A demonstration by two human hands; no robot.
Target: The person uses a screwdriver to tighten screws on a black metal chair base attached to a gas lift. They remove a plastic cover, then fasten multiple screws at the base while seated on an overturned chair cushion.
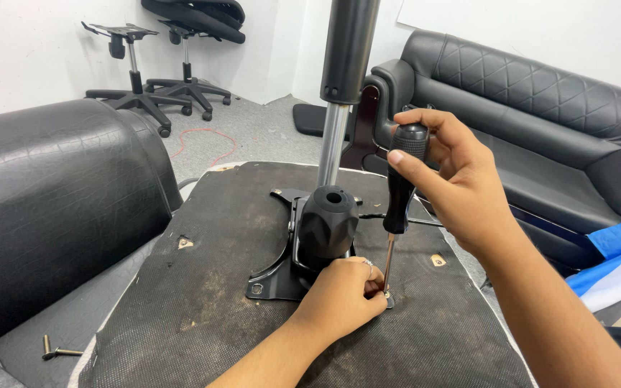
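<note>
Right hand [454, 179] clenched around screwdriver [401, 188] handle, shaft near upright, tip down at screw [388, 294] on plate [271, 282] corner. Left hand [343, 294] pinching at screw, directly below right hand, touching shaft tip, on seat underside [203, 316].

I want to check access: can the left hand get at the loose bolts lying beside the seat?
Probably yes: the left hand is only steadying the screwdriver tip, and nothing lies between it and the bolts.

Seat underside [203, 302]: rough, matt black cloth, dusty. Mounting plate [274, 276]: black-painted metal. Gas cylinder [333, 144]: polished metal. Screwdriver [400, 187]: textured black plastic handle, bright metal shaft. Sofa [540, 108]: glossy quilted leather.
</note>
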